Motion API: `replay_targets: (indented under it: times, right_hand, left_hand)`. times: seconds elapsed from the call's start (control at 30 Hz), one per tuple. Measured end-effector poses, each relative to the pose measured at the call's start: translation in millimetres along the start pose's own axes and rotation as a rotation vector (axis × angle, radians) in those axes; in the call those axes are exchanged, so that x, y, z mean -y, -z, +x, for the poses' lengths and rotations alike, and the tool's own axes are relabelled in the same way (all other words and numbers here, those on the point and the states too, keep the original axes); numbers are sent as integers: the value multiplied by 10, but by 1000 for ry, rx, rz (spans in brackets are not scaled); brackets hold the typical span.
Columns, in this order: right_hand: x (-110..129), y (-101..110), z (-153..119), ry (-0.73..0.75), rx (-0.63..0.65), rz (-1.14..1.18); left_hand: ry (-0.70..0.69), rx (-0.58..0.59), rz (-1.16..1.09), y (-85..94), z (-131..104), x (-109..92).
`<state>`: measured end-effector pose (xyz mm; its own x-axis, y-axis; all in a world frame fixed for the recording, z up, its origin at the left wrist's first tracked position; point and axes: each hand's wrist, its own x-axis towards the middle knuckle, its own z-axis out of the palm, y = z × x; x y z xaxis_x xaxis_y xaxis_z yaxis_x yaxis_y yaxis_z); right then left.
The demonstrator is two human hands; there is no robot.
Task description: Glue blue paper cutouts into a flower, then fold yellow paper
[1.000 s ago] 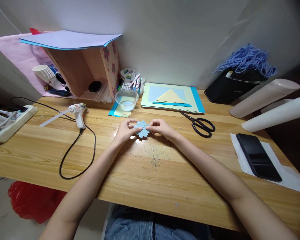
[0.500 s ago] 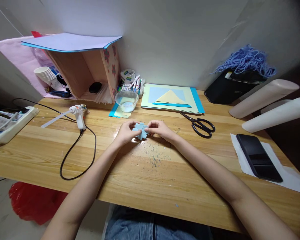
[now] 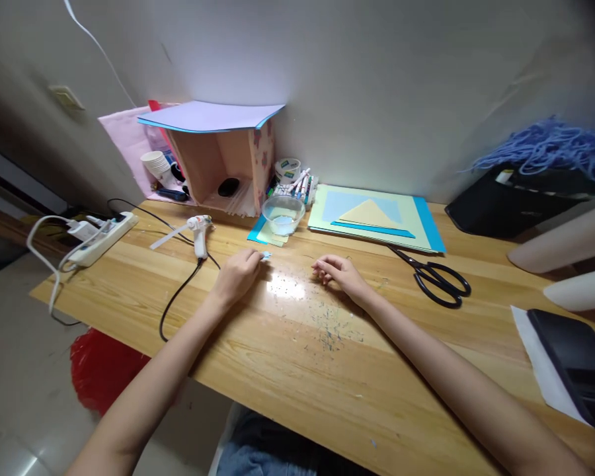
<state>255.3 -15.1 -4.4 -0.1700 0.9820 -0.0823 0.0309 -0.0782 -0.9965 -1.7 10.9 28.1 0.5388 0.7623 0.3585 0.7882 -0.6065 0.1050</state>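
Observation:
My left hand [image 3: 238, 274] is closed on a light blue paper flower [image 3: 266, 255]. Most of the flower is hidden behind the fingers, and only a small part sticks out on their right side. My right hand [image 3: 340, 274] rests over the table to the right, apart from the flower. Its fingers are loosely curled and slightly apart, with nothing visible in them. Small dark scraps [image 3: 330, 334] lie scattered on the wood below the right hand. Beyond the left hand stands a clear plastic bowl [image 3: 295, 226] on some coloured paper pieces.
Black-handled scissors [image 3: 439, 284] lie right of my right hand. A hot glue gun [image 3: 199, 239] with a black cord is at the left. Stacked coloured paper [image 3: 322, 218], a cardboard box [image 3: 262, 162] and markers [image 3: 305, 185] line the wall. A phone [image 3: 572, 363] lies at the right.
My right hand has let go of the paper flower, and the hands have moved apart. The left hand keeps the flower. The view has turned left, shifting the table's things rightward.

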Motion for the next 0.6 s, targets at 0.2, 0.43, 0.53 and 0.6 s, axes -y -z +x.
replay_targets:
  times: [0.2,0.43,0.53,0.6]
  right_hand:
    - [13,-8,-23,6,4,-17]
    - [-75,-27,-41,2,-14,-56]
    - [323,-129,-34,66,13,-83]
    - [587,-236,-186,178,118,-59]
  left_hand:
    - [-121,157,74,-132,-222,129]
    - [-87,184,-53,1,-334,-20]
    - [-51,179,-87,1,-357,-37]
    - [-26,164,-116,-15,-370,-40]
